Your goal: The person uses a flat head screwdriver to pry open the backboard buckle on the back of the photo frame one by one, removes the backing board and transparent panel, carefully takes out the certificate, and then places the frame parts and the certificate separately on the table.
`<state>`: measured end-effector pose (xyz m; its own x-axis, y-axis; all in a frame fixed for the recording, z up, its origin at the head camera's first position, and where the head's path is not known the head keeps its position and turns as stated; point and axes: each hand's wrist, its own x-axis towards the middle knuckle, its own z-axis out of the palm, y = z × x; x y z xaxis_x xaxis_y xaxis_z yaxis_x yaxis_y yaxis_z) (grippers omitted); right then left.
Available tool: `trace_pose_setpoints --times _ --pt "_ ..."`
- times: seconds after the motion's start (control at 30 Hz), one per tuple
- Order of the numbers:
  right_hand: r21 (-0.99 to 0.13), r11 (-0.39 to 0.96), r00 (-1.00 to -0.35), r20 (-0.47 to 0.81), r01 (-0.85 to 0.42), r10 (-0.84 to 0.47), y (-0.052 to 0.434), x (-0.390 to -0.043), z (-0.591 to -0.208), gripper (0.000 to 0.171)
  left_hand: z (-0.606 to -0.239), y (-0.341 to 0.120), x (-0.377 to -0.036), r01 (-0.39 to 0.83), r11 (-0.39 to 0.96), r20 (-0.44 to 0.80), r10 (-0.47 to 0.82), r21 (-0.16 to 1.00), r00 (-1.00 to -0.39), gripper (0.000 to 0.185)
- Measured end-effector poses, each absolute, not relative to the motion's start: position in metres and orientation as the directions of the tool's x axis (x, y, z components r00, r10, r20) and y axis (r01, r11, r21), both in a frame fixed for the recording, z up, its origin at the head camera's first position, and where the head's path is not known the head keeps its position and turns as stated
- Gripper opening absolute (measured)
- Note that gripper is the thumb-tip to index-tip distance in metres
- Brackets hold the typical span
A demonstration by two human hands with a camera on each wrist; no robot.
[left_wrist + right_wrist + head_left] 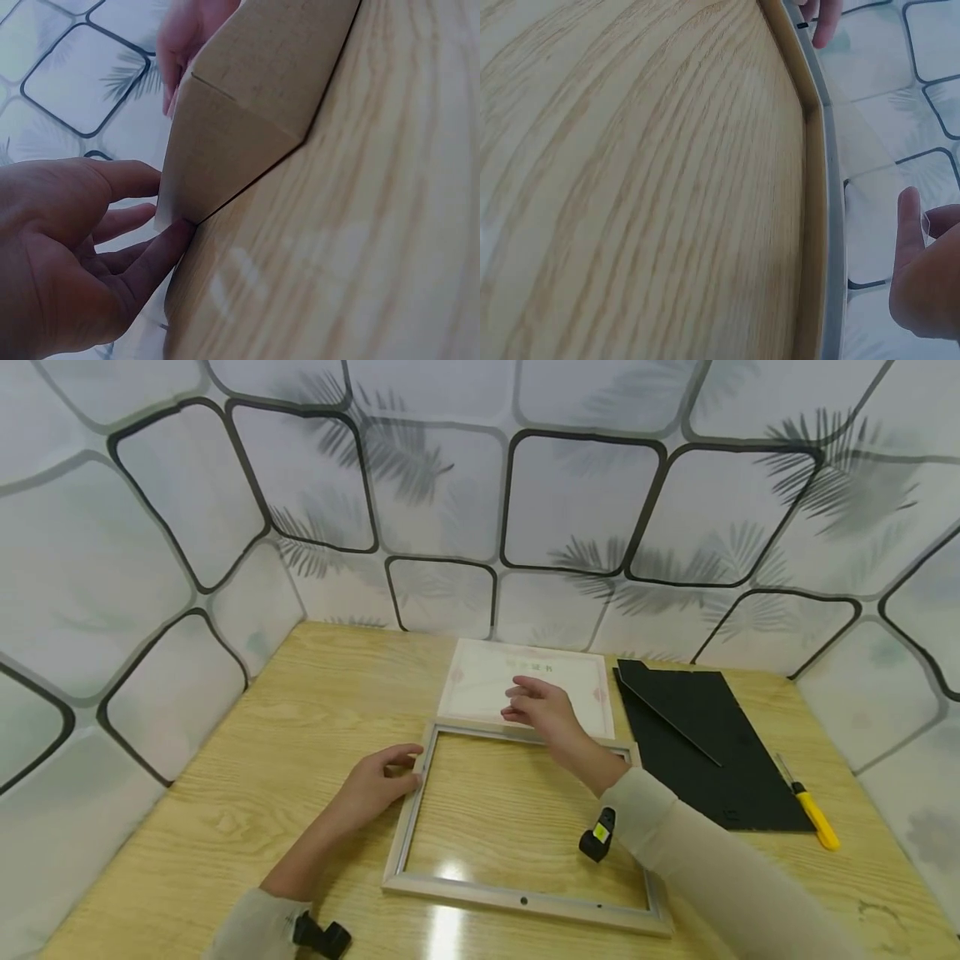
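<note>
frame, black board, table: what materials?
Frame: looks like pale wood or wood-look moulding, matte, mitred corners; can't tell which. Black board: thin flat sheet, matte, probably fibreboard or card backing. Table: wood-grain top, light oak look, glossy enough to show a glare; likely laminate.

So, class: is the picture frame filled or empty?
Empty: bare table wood shows through the frame, while the certificate and black backing board lie outside it.

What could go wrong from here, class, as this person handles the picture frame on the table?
1. The left hand holds the frame only at its left rail; with so small a grip it might skid on the smooth table.
2. The right hand hovers over the certificate, so it might crease or smudge it.
3. The yellow utility knife lies near the right sleeve, which might catch it.
</note>
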<state>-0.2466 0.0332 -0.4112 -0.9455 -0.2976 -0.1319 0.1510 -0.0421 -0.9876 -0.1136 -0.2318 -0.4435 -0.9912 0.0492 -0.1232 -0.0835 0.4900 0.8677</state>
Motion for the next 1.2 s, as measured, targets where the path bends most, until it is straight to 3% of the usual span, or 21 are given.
trace_pose_setpoints --times 1.2 --pt "-0.978 -0.048 -0.906 -0.167 0.201 -0.390 -0.069 -0.268 -0.438 0.052 -0.444 -0.231 -0.117 -0.092 0.506 -0.126 0.032 0.857 -0.992 0.045"
